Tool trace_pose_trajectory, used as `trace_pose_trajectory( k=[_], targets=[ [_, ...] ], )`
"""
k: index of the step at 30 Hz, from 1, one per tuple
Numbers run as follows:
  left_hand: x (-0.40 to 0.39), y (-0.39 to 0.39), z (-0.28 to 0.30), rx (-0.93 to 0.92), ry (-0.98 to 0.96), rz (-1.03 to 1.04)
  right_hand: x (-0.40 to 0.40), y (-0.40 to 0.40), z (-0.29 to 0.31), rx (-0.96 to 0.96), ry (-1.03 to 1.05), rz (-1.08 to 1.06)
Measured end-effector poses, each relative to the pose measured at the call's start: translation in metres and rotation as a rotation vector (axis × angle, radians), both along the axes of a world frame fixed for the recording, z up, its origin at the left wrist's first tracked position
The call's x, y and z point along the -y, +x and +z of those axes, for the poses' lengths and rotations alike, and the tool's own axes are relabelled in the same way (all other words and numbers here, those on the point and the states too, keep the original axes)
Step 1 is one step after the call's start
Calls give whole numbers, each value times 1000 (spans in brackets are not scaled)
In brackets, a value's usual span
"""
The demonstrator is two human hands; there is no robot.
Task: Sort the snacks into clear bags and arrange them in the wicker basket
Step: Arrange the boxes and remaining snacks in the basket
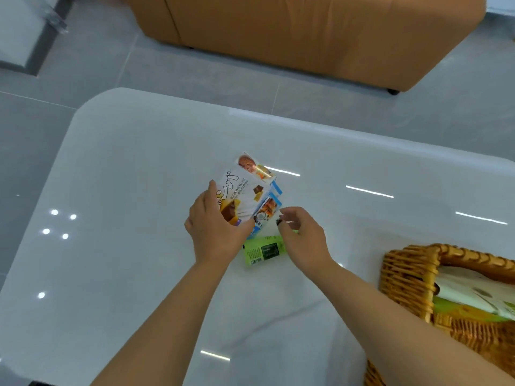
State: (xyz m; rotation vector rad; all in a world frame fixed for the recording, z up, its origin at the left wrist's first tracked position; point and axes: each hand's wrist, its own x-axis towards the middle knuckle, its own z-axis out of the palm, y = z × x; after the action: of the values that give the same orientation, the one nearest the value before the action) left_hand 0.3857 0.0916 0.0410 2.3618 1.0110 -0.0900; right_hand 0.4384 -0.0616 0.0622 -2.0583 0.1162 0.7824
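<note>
Snack packets (248,190) fanned at table (139,162) centre, another packet (263,250) on the table just nearer, wicker basket (404,277) at right, sofa (306,32) beyond

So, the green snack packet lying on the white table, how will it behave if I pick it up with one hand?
The flat green plastic snack packet looks thin, so it is probably light and slightly floppy. Its film looks smooth and the glossy white table reflects light, so it may slide when pushed. It lies flat, so rolling seems unlikely.
</note>
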Motion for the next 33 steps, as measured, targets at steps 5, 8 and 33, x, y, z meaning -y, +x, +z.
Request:
trace_pose_trajectory(
  k=[5,8,33],
  targets=[
    [24,-13,17,44,-97,-13,-23,1,6,-291,337,-294],
    [34,-14,23,16,-199,-11,-23,1,8,-364,436,-379],
    [-18,69,-29,-257,-185,110,41,4,6,-481,522,-680]
  ],
)
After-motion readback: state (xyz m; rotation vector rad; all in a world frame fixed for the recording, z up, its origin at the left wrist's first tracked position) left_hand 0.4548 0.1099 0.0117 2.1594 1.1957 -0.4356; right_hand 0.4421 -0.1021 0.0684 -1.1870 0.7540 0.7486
